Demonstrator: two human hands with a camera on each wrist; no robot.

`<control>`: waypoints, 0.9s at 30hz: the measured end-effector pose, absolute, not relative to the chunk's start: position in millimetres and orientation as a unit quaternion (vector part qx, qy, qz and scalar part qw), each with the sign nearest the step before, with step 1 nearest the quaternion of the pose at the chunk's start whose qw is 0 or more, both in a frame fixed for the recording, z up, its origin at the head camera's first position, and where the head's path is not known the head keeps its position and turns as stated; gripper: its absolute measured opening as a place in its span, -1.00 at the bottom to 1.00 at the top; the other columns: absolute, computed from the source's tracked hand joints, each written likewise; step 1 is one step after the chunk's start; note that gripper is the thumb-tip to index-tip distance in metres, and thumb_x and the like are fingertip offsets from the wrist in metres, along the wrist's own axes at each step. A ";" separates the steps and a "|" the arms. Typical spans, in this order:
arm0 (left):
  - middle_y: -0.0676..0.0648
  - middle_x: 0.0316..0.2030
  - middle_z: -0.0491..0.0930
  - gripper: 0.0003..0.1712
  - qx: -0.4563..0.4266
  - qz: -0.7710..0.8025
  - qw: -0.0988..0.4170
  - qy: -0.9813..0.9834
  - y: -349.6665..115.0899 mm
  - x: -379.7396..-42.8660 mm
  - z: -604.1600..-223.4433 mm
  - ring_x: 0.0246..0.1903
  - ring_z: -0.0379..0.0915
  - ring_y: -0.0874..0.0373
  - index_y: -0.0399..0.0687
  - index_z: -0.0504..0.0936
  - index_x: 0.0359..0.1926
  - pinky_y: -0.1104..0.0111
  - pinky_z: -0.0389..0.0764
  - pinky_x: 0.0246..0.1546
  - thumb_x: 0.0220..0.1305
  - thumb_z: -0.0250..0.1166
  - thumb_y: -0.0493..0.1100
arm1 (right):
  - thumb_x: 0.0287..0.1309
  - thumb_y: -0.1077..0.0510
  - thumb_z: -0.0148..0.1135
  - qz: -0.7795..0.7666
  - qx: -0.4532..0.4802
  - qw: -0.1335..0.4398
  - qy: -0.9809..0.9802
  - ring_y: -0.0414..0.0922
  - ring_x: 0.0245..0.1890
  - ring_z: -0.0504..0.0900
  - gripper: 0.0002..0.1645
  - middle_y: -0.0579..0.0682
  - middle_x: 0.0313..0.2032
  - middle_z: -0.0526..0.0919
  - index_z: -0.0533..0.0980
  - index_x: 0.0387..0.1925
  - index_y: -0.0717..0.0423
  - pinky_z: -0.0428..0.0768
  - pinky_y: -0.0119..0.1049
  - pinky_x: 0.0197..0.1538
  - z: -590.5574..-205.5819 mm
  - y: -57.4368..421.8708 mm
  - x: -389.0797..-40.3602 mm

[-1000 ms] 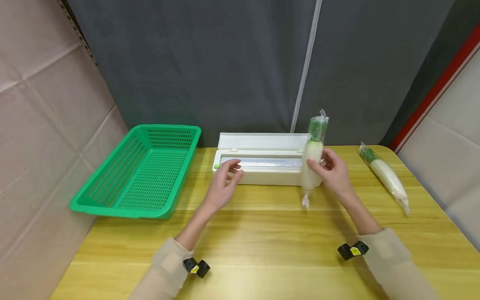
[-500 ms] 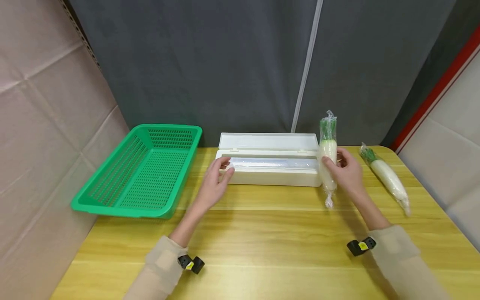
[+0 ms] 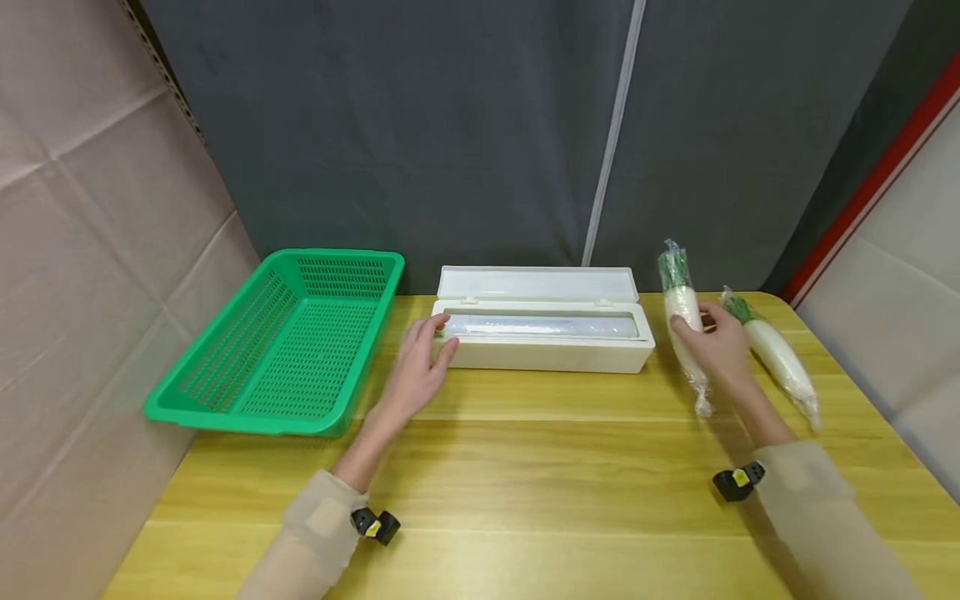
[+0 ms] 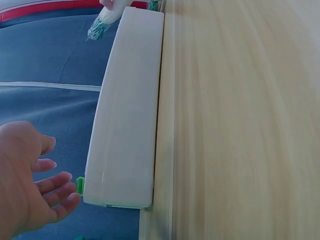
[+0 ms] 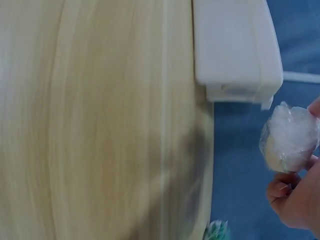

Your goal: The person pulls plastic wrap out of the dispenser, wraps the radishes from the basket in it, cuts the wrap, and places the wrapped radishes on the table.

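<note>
My right hand (image 3: 722, 343) grips a white radish (image 3: 682, 308) wrapped in clear film, its green stem end pointing away from me. In the right wrist view the twisted film end of this radish (image 5: 290, 137) faces the camera. A second wrapped radish (image 3: 782, 358) lies on the table just right of that hand. My left hand (image 3: 414, 367) has its fingers spread loosely at the left end of a white cling film dispenser (image 3: 547, 357), near a small green tab (image 4: 80, 186). The dispenser's lid (image 3: 536, 284) is raised, and a roll of film (image 3: 540, 326) shows inside.
A green plastic basket (image 3: 300, 358) stands at the left of the wooden table (image 3: 525, 483). A dark curtain (image 3: 420, 142) hangs behind the table. Pale panels (image 3: 90, 250) flank the left side, with a red-edged one (image 3: 900, 275) on the right.
My right hand has carried the wrapped radish rightward, past the dispenser's right end and toward the other radish. My left hand has shifted slightly left along the dispenser.
</note>
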State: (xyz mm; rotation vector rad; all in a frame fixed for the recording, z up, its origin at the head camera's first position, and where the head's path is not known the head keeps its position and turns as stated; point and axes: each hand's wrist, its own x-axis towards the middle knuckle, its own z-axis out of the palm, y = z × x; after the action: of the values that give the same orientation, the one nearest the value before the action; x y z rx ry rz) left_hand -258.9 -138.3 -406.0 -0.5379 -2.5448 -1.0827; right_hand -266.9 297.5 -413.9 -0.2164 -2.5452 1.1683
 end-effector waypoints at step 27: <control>-0.41 0.22 0.39 -0.47 -0.167 -0.223 0.185 -0.942 -156.6 -269.4 -411.4 0.21 0.31 -0.32 -0.28 0.38 0.35 -0.14 0.39 0.18 0.51 0.17 -0.10 | 0.18 -0.15 0.30 0.174 -0.089 0.070 -0.978 0.37 -0.29 0.52 -0.35 0.43 -0.34 0.51 0.41 -0.23 0.44 0.47 0.13 -0.35 -442.1 343.2 -289.2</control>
State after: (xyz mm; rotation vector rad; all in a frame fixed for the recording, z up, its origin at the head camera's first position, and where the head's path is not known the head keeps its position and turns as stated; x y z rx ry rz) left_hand -269.4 -156.6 -411.4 -0.4700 -2.6551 -0.6283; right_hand -289.2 343.2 -442.1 -0.2680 -2.9433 0.5238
